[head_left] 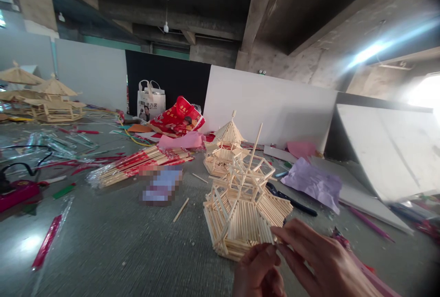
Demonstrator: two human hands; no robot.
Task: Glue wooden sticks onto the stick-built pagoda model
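A pagoda model made of pale wooden sticks [244, 207] stands on the grey table in front of me, with one long stick rising from its top. My right hand [319, 260] reaches over from the right, its fingertips touching the model's lower roof edge. Below it, my left hand [257, 274] is curled at the model's near bottom edge, fingers bent; whether it pinches a stick is hidden. A second, finished stick pagoda [225, 148] stands just behind the first.
Bundles of wrapped chopsticks [137, 164] lie to the left. Loose sticks [181, 210], a purple sheet [312, 180], black scissors [292, 200], red wrappers and a red glue gun [17, 191] are scattered about. More stick pagodas [51, 100] stand far left. White boards lean at the back.
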